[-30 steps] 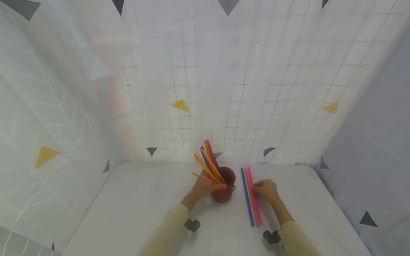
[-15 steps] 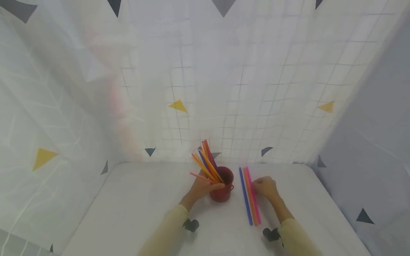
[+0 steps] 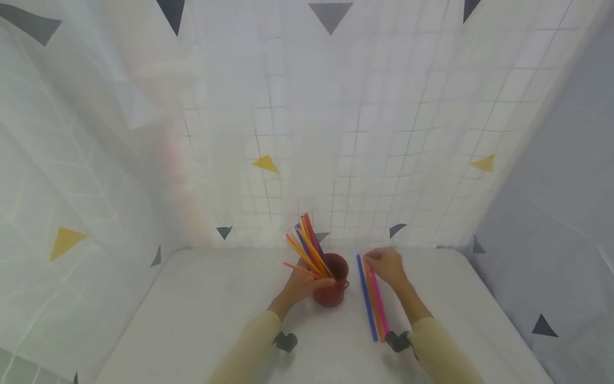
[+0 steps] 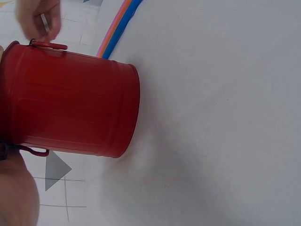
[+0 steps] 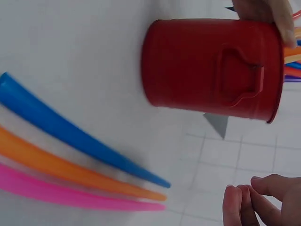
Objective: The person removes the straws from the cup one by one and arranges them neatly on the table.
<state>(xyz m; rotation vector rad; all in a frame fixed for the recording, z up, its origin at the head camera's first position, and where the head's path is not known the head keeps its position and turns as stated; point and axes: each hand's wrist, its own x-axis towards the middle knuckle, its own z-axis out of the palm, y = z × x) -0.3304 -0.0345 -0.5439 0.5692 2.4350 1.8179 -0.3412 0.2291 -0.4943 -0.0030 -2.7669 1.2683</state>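
Note:
My left hand grips a small red metal bucket by its rim. Several coloured straws stand in the bucket, leaning left over that hand; a pinkish one slants lower than the others. To the bucket's right lie a blue straw, an orange straw and a pink straw, side by side. My right hand is over the far ends of the orange and pink straws. In the right wrist view its thumb and fingers are loosely bent near each other, with nothing visible between them.
A white table carries everything. Pale curtain-like cloth with grid lines and triangles hangs behind it, and similar cloth stands at the sides. Dark wrist cameras sit at both cuffs.
My right hand has moved away from me along the pink straw, from near its middle to the far ends of the straws. The left hand and bucket have stayed in place.

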